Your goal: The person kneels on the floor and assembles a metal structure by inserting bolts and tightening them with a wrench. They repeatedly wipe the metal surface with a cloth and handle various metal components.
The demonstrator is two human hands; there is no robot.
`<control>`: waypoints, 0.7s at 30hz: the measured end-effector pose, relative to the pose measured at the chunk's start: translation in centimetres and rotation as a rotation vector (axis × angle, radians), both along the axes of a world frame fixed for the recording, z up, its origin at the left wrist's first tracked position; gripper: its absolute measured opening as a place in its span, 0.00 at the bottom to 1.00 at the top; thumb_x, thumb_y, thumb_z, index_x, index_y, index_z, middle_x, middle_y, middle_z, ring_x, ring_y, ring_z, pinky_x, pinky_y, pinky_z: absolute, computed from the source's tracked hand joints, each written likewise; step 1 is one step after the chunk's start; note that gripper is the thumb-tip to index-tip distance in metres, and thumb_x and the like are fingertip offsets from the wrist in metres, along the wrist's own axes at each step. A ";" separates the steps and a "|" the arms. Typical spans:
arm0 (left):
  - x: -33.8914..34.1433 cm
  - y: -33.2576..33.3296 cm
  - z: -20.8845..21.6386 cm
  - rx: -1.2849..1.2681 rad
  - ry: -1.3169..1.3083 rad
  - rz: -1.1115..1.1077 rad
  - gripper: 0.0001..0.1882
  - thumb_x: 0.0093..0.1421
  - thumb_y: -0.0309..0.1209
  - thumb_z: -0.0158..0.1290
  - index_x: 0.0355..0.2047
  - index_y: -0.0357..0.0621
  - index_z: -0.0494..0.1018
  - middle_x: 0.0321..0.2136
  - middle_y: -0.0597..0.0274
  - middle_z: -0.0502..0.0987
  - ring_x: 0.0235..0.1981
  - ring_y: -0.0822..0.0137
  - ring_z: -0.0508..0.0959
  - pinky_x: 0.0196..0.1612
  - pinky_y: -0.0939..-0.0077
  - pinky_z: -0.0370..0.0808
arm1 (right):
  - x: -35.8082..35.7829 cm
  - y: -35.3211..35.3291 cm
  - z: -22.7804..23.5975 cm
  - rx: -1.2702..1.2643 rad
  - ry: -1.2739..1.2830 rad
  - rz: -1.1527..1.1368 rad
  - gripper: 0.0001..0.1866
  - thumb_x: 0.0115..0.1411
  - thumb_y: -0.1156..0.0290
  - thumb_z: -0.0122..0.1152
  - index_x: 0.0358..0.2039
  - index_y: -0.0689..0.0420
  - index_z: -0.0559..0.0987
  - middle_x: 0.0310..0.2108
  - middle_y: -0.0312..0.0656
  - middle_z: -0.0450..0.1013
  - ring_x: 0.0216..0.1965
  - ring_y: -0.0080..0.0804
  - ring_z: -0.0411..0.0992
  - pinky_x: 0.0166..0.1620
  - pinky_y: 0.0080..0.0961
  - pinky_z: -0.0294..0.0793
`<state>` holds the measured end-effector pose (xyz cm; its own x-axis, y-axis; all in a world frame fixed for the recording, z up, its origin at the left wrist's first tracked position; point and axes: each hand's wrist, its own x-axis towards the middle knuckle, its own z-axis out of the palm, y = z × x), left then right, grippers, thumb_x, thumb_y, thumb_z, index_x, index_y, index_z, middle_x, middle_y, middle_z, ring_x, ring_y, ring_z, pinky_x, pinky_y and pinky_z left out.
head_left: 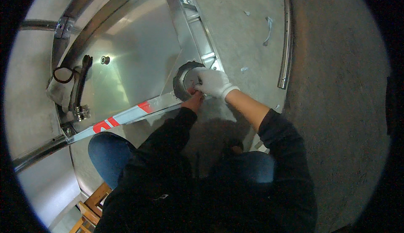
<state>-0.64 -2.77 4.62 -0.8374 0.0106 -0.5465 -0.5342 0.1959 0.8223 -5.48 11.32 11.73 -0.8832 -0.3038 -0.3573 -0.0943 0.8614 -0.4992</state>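
At the corner of a metal frame is a round piece with a dark notched rim and a paler centre (179, 81). My right hand (213, 82), in a white glove, lies over its right side with the fingers curled inward. My bare left hand (194, 101) reaches up from below to the piece's lower edge, its fingers bent together close to the right fingertips. Whatever sits between the fingers is hidden. Below and left of the piece runs a frame bar with red and white tape (124, 119).
A shiny sheet panel (139, 43) fills the frame. On it lie a small round fitting (105, 60), a dark wrench-like tool (83, 79), a ridged metal fitting (82, 113) and a whitish cloth-like thing (61, 90). A long metal tube (287, 39) rests on the floor at right, near pale scraps (267, 30).
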 end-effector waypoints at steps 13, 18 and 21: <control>1.5 -3.4 1.4 -0.585 0.417 -0.177 0.11 0.51 0.28 0.53 0.35 0.38 0.74 0.29 0.57 0.78 0.31 0.64 0.78 0.36 0.71 0.73 | 3.2 -2.1 0.1 0.108 0.228 0.353 0.08 0.52 0.71 0.53 0.31 0.53 0.80 0.37 0.43 0.72 0.40 0.42 0.73 0.37 0.35 0.75; 1.3 -4.0 0.5 -0.586 0.218 -0.389 0.12 0.54 0.26 0.49 0.39 0.38 0.74 0.31 0.55 0.78 0.33 0.62 0.78 0.39 0.70 0.74 | 3.9 -2.0 0.1 0.102 0.361 0.399 0.08 0.51 0.69 0.53 0.30 0.52 0.80 0.36 0.39 0.71 0.41 0.38 0.72 0.39 0.33 0.75; 1.2 -3.1 1.4 -0.279 0.081 -0.340 0.14 0.54 0.26 0.48 0.41 0.37 0.73 0.33 0.55 0.78 0.33 0.63 0.78 0.39 0.70 0.76 | 4.4 -0.6 -0.8 0.052 0.467 0.412 0.08 0.49 0.68 0.54 0.29 0.52 0.80 0.34 0.38 0.71 0.40 0.35 0.72 0.38 0.32 0.74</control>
<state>0.59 -5.84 6.05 -0.8521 0.1547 -0.5000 -0.3366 0.5695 0.7499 -1.04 10.71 10.93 -0.7637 -0.6455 0.0145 -0.6222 0.7297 -0.2836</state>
